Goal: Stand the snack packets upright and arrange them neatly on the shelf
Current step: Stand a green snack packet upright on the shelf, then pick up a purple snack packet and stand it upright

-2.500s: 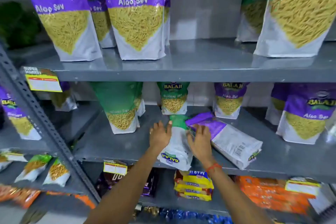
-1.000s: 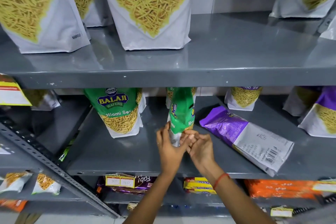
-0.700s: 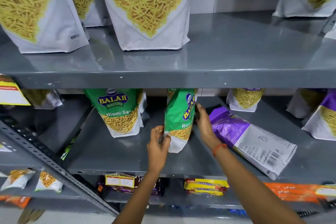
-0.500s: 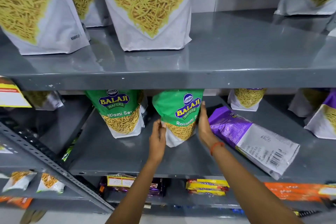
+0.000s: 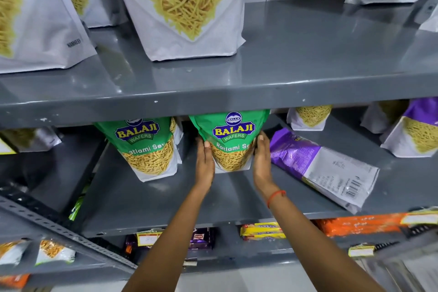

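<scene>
We see both hands on the middle shelf [image 5: 237, 199], cupping one green Ratlami Sev packet [image 5: 233, 140] from either side. Left hand [image 5: 205, 166] is flat against the packet's left edge, fingers extended and pressed to the side, thumb near the front face. Right hand [image 5: 262, 161] mirrors it on the right edge, palm open, fingers running up along the side; red thread band [image 5: 276, 197] on that wrist. Neither hand is curled closed, both are open palms squeezing the packet between them. The packet stands upright, front label facing us, base on the shelf, top hidden behind the lip of the upper shelf [image 5: 213, 104]. Just beside it on the left stands a second green packet [image 5: 147, 147], also upright and label out, small gap between the two. On the right, near the right hand, a purple packet [image 5: 322, 168] lies flat on its face, barcode side up, angled toward the shelf's front edge. Further back right, upright purple packet [image 5: 417, 133] and a smaller one behind [image 5: 310, 117]. Upper shelf carries large white packets [image 5: 184, 12] standing upright. Lower shelf shows yellow biscuit packs [image 5: 262, 230] and orange packs [image 5: 360, 224].
</scene>
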Motion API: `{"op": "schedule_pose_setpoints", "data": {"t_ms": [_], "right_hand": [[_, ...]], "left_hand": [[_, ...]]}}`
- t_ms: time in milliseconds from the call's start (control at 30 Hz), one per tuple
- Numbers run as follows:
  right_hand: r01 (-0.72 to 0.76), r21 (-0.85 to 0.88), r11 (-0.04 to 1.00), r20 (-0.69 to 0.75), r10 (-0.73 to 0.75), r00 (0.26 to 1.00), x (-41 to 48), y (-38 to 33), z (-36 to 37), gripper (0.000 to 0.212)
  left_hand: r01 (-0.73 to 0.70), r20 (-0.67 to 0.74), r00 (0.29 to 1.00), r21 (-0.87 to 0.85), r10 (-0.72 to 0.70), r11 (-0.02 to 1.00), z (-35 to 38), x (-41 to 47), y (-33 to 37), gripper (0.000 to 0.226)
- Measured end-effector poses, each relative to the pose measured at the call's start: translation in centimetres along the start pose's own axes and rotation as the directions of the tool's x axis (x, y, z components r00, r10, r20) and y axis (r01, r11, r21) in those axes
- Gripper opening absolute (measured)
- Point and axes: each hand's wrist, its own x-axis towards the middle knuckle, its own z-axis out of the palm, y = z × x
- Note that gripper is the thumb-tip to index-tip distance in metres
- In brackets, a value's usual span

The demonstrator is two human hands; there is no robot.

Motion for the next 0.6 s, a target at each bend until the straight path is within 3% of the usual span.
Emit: {"op": "schedule_pose_setpoints", "data": {"t_ms": [100,167,233,300,333,400,433,500,533,600], "right_hand": [[0.217,-0.343,0.914,-0.163,-0.285,0.945,-0.9,-0.7,-1.0,0.038],[0.345,-0.518,0.783,-0.103,-0.457,0.883,-0.9,-1.8,-2.5,0.034],[0.418,-0.705,0.572,0.064,-0.537,0.841,-0.1,-3.0,-4.8,0.033],[0.401,-0.882,0.248,0.261,-0.45,0.854,1.7,-4.1,-7.7,0.04],[0.355,-0.926,0.13,0.301,-0.315,0.9,2.9,-4.5,-9.6,0.045],[0.247,-0.969,-0.001,0.247,-0.052,0.968,5.4,-5.7,-13.4,0.056],[0.22,-0.975,-0.029,0.218,0.036,0.975,5.5,-7.3,-15.0,0.064],[0.104,-0.991,0.087,0.121,0.225,0.967,6.5,-9.7,-18.0,0.092],[-0.002,-0.978,0.211,0.063,0.302,0.951,6.4,-10.6,-19.4,0.104],[-0.06,-0.919,0.39,0.126,0.434,0.892,7.0,-10.9,-21.7,0.094]], "left_hand": [[-0.116,-0.208,0.966,0.176,0.152,0.978,1.3,-2.3,0.8,0.06],[-0.191,-0.301,0.914,0.274,0.272,0.943,3.0,-5.2,1.7,0.06],[-0.271,-0.329,0.863,0.339,0.384,0.901,5.4,-8.6,2.0,0.055],[-0.272,-0.32,0.867,0.341,0.383,0.9,8.2,-10.7,1.9,0.045],[-0.21,-0.289,0.907,0.318,0.306,0.925,9.8,-11.2,1.0,0.044],[0.041,-0.125,0.992,0.263,-0.008,0.964,13.1,-11.2,0.2,0.058],[0.219,-0.008,0.975,0.238,-0.224,0.946,14.8,-11.3,0.3,0.062],[0.52,0.218,0.81,0.164,-0.545,0.838,17.5,-11.5,1.3,0.051],[0.605,0.282,0.74,0.117,-0.611,0.787,18.8,-11.6,1.7,0.044],[0.67,0.329,0.693,0.034,-0.642,0.741,20.7,-11.6,2.6,0.035]]}}
